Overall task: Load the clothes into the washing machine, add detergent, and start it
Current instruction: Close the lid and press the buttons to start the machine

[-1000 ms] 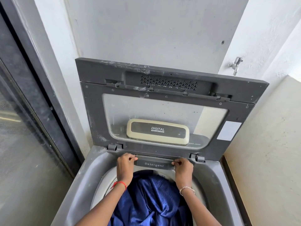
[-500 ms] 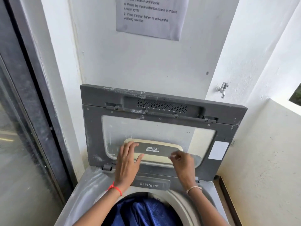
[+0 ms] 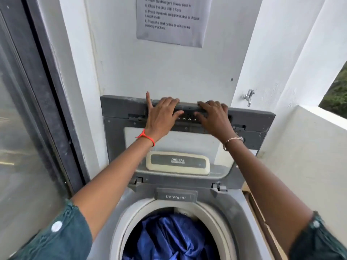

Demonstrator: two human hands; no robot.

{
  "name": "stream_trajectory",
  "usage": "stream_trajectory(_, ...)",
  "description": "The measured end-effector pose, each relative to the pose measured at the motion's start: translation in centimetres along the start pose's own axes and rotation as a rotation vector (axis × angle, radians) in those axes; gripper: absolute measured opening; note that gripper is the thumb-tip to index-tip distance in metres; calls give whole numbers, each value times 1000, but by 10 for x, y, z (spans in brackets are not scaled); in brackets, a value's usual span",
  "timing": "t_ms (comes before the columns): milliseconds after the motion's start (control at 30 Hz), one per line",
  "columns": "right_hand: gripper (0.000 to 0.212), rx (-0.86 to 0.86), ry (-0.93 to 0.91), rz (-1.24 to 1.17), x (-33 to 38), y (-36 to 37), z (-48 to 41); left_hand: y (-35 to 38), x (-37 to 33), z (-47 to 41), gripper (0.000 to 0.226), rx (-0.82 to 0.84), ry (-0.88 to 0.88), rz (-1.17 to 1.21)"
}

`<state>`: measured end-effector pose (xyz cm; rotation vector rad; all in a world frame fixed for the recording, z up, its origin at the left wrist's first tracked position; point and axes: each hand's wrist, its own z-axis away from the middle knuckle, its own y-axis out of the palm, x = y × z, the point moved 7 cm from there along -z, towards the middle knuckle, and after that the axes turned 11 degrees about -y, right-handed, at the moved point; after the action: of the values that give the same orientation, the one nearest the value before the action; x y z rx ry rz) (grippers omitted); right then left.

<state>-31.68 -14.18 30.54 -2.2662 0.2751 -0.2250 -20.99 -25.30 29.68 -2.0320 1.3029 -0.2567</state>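
Note:
The grey top-loading washing machine [image 3: 231, 209] stands with its lid [image 3: 252, 120] raised upright against the wall. Blue clothes [image 3: 169, 239] lie bunched inside the round drum opening [image 3: 131, 218]. The drawer marked "Detergent" [image 3: 175, 196] sits pushed in at the back rim of the opening. My left hand [image 3: 161, 115] and my right hand [image 3: 214, 117] rest side by side on the lid's top edge, fingers curled over it; the left index finger points up. A cream panel marked "Digital" [image 3: 177, 163] shows through the lid's window.
A printed instruction sheet [image 3: 170, 19] is stuck on the wall above the lid. A metal tap [image 3: 248, 96] juts from the wall at the right. A dark-framed glass door [image 3: 22, 147] runs close along the left, and a low white wall [image 3: 309, 147] along the right.
Both hands left the detergent drawer, slid up across the lid's window and now hold the lid's top edge. The view has tilted up and drawn back.

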Motion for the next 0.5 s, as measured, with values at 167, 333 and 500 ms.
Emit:
stream_trajectory(167, 30, 17, 8, -122, 25, -40, 31, -39, -10, 26, 41, 53, 127, 74)
stream_trajectory(333, 58, 180, 21, -227, 54, -71, 105, -89, -20, 99, 55, 282, 219, 12)
stream_trajectory(500, 92, 507, -45, -7, 75, -45, 198, -89, -27, 202, 78, 536, 335, -214)
